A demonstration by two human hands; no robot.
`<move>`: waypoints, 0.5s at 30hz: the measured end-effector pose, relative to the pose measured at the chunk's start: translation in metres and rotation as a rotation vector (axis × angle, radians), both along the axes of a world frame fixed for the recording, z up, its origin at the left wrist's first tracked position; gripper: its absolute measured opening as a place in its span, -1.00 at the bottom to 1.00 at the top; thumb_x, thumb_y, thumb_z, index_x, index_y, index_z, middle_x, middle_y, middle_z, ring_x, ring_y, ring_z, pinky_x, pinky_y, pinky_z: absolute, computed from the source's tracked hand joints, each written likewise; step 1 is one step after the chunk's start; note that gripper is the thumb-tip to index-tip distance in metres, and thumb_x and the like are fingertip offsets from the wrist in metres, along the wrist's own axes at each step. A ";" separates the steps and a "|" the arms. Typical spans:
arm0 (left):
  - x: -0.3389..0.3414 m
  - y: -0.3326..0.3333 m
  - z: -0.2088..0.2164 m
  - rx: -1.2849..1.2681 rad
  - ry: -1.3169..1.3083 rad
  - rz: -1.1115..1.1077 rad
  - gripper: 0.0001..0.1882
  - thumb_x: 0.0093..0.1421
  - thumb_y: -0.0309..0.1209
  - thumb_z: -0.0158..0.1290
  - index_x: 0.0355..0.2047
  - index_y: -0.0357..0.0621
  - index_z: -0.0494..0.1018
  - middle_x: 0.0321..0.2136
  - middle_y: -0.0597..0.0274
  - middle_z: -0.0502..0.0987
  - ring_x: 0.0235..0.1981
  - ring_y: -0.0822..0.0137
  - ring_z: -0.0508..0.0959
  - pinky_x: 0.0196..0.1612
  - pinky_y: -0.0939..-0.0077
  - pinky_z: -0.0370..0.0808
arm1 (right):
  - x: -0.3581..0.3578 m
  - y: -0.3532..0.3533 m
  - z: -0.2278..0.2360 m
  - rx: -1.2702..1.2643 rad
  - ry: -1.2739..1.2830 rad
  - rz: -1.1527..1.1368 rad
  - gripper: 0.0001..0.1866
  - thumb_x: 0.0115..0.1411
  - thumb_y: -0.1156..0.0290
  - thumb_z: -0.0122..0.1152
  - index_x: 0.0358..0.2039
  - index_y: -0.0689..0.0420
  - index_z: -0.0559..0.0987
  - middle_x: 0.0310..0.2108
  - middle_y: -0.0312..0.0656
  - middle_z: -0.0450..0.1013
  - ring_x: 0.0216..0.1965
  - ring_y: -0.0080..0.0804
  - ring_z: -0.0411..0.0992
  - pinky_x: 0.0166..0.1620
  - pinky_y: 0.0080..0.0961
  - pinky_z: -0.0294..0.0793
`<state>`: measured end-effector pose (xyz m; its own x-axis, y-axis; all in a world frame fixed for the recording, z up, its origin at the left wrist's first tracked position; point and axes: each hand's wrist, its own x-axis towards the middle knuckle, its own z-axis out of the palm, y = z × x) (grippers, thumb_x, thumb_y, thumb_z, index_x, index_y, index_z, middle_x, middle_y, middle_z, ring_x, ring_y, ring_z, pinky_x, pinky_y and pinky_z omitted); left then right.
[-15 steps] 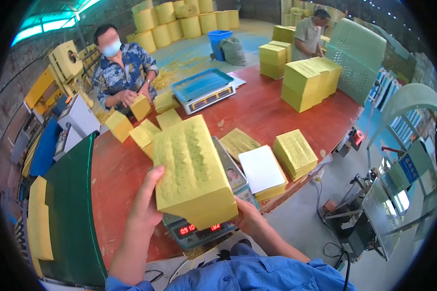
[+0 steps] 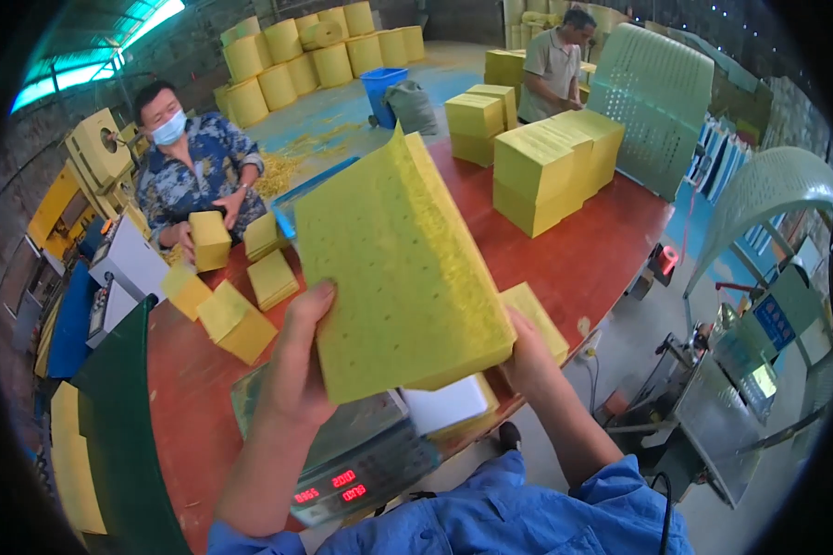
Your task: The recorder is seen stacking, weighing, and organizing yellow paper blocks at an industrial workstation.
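I hold a thick stack of yellow paper (image 2: 393, 268) up in front of me, tilted, with its dotted top sheet facing me. My left hand (image 2: 301, 356) grips its left side, thumb on the front. My right hand (image 2: 532, 356) grips the lower right corner; most of its fingers are hidden. Below the stack is a digital scale (image 2: 370, 467) with lit red digits, its platform partly covered by my left arm and the stack. A white sheet (image 2: 446, 405) tops a yellow pile beside the scale, and another yellow paper stack (image 2: 535, 319) shows behind my right hand.
Across the red table (image 2: 204, 388), a masked co-worker (image 2: 194, 166) holds a small yellow block (image 2: 210, 242), with several blocks nearby. Large yellow stacks (image 2: 551, 176) stand at the far right by a green plastic chair (image 2: 652, 102). Another person (image 2: 551, 69) works behind them. A dark green panel (image 2: 116, 416) borders the left.
Both hands have raised the yellow paper stack from just above the scale and tipped its top face toward me. The view has shifted. The co-worker's block has turned upright.
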<state>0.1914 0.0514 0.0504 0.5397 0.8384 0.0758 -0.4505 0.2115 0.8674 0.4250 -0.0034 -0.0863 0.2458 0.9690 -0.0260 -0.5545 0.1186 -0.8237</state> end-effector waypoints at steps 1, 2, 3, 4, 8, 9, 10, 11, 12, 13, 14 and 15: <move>0.022 0.015 -0.002 -0.001 0.022 -0.024 -0.51 0.41 -0.16 -0.08 0.20 -0.23 0.35 0.03 0.14 0.55 -0.01 0.32 0.57 0.06 0.37 0.52 | 0.027 0.016 -0.001 -0.068 -0.013 -0.028 -0.52 0.46 0.22 -0.05 0.25 0.27 0.41 0.13 -0.12 0.48 0.14 -0.41 0.42 0.17 -0.44 0.39; 0.043 0.025 -0.006 0.001 0.011 -0.014 -0.51 0.41 -0.16 -0.08 0.20 -0.23 0.35 0.03 0.14 0.55 -0.01 0.32 0.57 0.06 0.37 0.52 | 0.053 0.030 -0.001 -0.112 -0.055 0.002 -0.52 0.47 0.23 -0.06 0.27 0.25 0.39 0.17 -0.12 0.45 0.18 -0.42 0.40 0.19 -0.43 0.38; 0.070 0.035 -0.010 -0.027 0.015 -0.024 -0.46 0.40 -0.10 -0.06 0.23 -0.22 0.33 0.06 0.13 0.53 0.03 0.30 0.55 0.10 0.35 0.50 | 0.082 0.045 -0.011 -0.108 -0.055 -0.003 -0.51 0.46 0.23 -0.06 0.28 0.24 0.39 0.18 -0.12 0.44 0.19 -0.42 0.39 0.20 -0.43 0.37; 0.098 0.048 -0.014 -0.053 0.022 -0.038 -0.40 0.39 -0.03 -0.04 0.25 -0.22 0.31 0.08 0.12 0.51 0.08 0.28 0.53 0.14 0.33 0.48 | 0.108 0.059 -0.021 -0.101 -0.052 -0.012 -0.51 0.46 0.24 -0.07 0.29 0.23 0.38 0.19 -0.13 0.43 0.19 -0.42 0.39 0.21 -0.44 0.37; 0.184 0.095 -0.052 -0.142 0.060 -0.011 -0.32 0.36 -0.04 0.05 0.33 -0.18 0.21 0.18 0.08 0.41 0.18 0.23 0.45 0.20 0.24 0.45 | 0.192 0.110 -0.053 -0.130 -0.085 0.010 -0.57 0.44 0.17 0.01 0.19 0.15 0.49 0.06 -0.27 0.52 0.03 -0.54 0.47 0.07 -0.48 0.45; 0.199 0.105 -0.056 -0.163 0.091 -0.008 -0.29 0.33 -0.06 0.09 0.35 -0.18 0.17 0.20 0.07 0.38 0.20 0.22 0.43 0.20 0.21 0.45 | 0.210 0.122 -0.063 -0.154 -0.067 0.060 -0.54 0.45 0.20 -0.03 0.25 0.19 0.42 0.14 -0.21 0.46 0.12 -0.49 0.41 0.14 -0.46 0.39; 0.214 0.117 -0.061 -0.174 0.095 0.004 -0.29 0.33 -0.06 0.09 0.35 -0.18 0.17 0.20 0.07 0.38 0.20 0.22 0.43 0.20 0.21 0.45 | 0.225 0.135 -0.071 -0.179 -0.046 0.112 -0.50 0.46 0.24 -0.07 0.31 0.22 0.36 0.22 -0.15 0.41 0.22 -0.44 0.36 0.22 -0.45 0.34; 0.229 0.129 -0.066 -0.214 0.142 0.025 -0.28 0.33 -0.05 0.09 0.34 -0.18 0.17 0.20 0.08 0.39 0.20 0.23 0.43 0.19 0.21 0.46 | 0.238 0.146 -0.079 -0.247 -0.065 0.125 -0.49 0.46 0.23 -0.07 0.32 0.22 0.34 0.23 -0.15 0.40 0.21 -0.44 0.36 0.20 -0.45 0.35; 0.241 0.141 -0.073 -0.253 0.191 0.043 -0.28 0.33 -0.05 0.09 0.34 -0.18 0.18 0.19 0.08 0.39 0.20 0.23 0.43 0.19 0.22 0.46 | 0.248 0.157 -0.088 -0.255 -0.057 0.136 -0.49 0.46 0.23 -0.07 0.32 0.22 0.34 0.23 -0.15 0.40 0.21 -0.44 0.36 0.20 -0.45 0.35; 0.253 0.152 -0.081 -0.262 0.199 0.052 -0.28 0.33 -0.05 0.09 0.34 -0.18 0.18 0.19 0.08 0.39 0.20 0.23 0.43 0.19 0.22 0.46 | 0.256 0.169 -0.099 -0.269 -0.033 0.137 -0.49 0.47 0.22 -0.07 0.32 0.22 0.34 0.22 -0.15 0.41 0.21 -0.44 0.36 0.19 -0.46 0.36; 0.263 0.163 -0.089 -0.261 0.205 0.051 -0.28 0.32 -0.05 0.09 0.34 -0.18 0.18 0.19 0.08 0.39 0.20 0.24 0.43 0.20 0.22 0.46 | 0.263 0.179 -0.109 -0.283 -0.009 0.137 -0.48 0.47 0.21 -0.06 0.32 0.21 0.34 0.21 -0.15 0.41 0.20 -0.43 0.37 0.19 -0.46 0.36; 0.273 0.175 -0.096 -0.256 0.211 0.052 -0.28 0.32 -0.05 0.09 0.34 -0.19 0.18 0.20 0.08 0.39 0.20 0.24 0.43 0.20 0.22 0.45 | 0.271 0.190 -0.120 -0.286 -0.003 0.148 -0.48 0.47 0.21 -0.06 0.32 0.21 0.34 0.21 -0.15 0.41 0.20 -0.43 0.37 0.19 -0.46 0.36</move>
